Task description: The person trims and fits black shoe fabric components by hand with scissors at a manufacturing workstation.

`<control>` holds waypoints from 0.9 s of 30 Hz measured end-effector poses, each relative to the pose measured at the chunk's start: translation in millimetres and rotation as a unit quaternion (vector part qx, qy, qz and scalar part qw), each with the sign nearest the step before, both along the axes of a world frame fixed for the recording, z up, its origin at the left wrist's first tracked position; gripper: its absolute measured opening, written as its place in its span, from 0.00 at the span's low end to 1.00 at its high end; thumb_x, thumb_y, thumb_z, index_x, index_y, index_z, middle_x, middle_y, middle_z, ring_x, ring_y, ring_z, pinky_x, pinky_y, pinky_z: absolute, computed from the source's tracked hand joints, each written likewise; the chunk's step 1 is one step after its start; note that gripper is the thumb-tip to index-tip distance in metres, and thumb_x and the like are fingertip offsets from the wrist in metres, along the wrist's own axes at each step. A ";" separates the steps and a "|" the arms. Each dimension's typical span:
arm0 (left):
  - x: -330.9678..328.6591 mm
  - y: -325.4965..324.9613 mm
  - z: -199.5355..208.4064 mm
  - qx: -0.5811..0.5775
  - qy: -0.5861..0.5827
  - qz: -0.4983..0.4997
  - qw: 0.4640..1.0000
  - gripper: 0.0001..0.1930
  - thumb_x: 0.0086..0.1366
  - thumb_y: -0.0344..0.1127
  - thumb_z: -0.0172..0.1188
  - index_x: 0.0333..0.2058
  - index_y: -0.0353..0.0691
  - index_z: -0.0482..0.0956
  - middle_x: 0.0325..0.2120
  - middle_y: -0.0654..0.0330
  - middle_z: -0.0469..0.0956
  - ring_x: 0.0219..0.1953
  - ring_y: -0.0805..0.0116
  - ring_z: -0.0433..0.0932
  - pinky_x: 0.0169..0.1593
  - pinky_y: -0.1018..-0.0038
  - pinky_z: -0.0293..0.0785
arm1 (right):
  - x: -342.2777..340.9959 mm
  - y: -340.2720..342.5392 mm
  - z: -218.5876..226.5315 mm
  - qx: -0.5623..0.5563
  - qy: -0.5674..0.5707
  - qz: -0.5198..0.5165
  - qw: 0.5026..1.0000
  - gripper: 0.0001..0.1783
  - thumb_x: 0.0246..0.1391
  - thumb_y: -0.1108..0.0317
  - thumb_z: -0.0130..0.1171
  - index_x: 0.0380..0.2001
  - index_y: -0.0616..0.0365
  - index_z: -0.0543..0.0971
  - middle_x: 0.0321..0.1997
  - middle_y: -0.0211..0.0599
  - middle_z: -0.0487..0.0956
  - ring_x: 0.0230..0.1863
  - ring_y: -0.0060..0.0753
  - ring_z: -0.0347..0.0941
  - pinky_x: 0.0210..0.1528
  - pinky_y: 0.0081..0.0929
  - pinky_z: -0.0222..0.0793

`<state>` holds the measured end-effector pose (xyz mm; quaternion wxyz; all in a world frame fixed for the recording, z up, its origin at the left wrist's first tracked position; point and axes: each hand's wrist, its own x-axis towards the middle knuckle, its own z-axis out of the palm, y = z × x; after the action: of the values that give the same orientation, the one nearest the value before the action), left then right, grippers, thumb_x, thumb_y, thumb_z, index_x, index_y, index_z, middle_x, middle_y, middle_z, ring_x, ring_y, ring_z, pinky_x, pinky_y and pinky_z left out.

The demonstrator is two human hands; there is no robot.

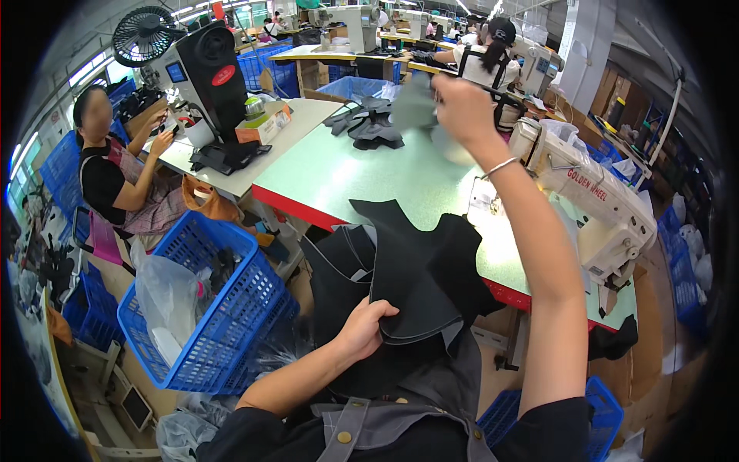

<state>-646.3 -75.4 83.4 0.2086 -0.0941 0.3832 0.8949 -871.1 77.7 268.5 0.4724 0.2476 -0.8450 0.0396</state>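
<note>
My left hand grips the near edge of several black fabric pieces, thumb on top. These cut pieces have curved, notched outlines, lie over my lap and reach up against the table's front edge. High over the table, my right hand is closed on a grey fabric piece, smeared by motion. Behind and left of it, a loose pile of dark fabric pieces rests on the pale green table.
A white sewing machine stands right of my right arm. At my left is a blue plastic basket with plastic bags. A co-worker sits at the left beside another machine; another person sits ahead.
</note>
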 end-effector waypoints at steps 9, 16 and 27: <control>8.0 -2.1 -15.5 0.068 0.022 -0.020 0.997 0.12 0.62 0.29 0.48 0.44 0.35 0.70 0.37 0.58 0.76 0.38 0.69 0.77 0.43 0.70 0.75 | 222.7 -0.2 -87.2 0.261 -0.101 0.201 0.939 0.10 0.34 0.67 0.54 0.25 0.58 0.73 0.19 0.26 0.65 0.23 0.22 0.66 0.19 0.19 0.59; 14.4 10.8 -18.0 -0.054 0.159 -0.076 0.983 0.26 0.69 0.54 0.40 0.53 0.37 0.65 0.45 0.61 0.71 0.46 0.74 0.71 0.48 0.73 0.70 | 251.2 13.7 -161.1 0.093 -0.159 0.226 0.957 0.12 0.35 0.69 0.55 0.28 0.61 0.77 0.21 0.28 0.65 0.25 0.24 0.66 0.19 0.19 0.60; 18.5 -2.7 -24.3 -0.085 0.092 -0.047 0.991 0.16 0.48 0.16 0.47 0.39 0.30 0.73 0.31 0.61 0.75 0.30 0.74 0.75 0.33 0.78 0.73 | 251.5 22.8 -162.4 0.050 -0.167 0.271 0.947 0.14 0.36 0.70 0.58 0.31 0.60 0.77 0.32 0.30 0.75 0.40 0.27 0.74 0.26 0.17 0.70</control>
<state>-627.7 -78.1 59.1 0.2051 -0.0104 0.4794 0.8532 -619.6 100.6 106.1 0.2831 0.4805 -0.8135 0.1645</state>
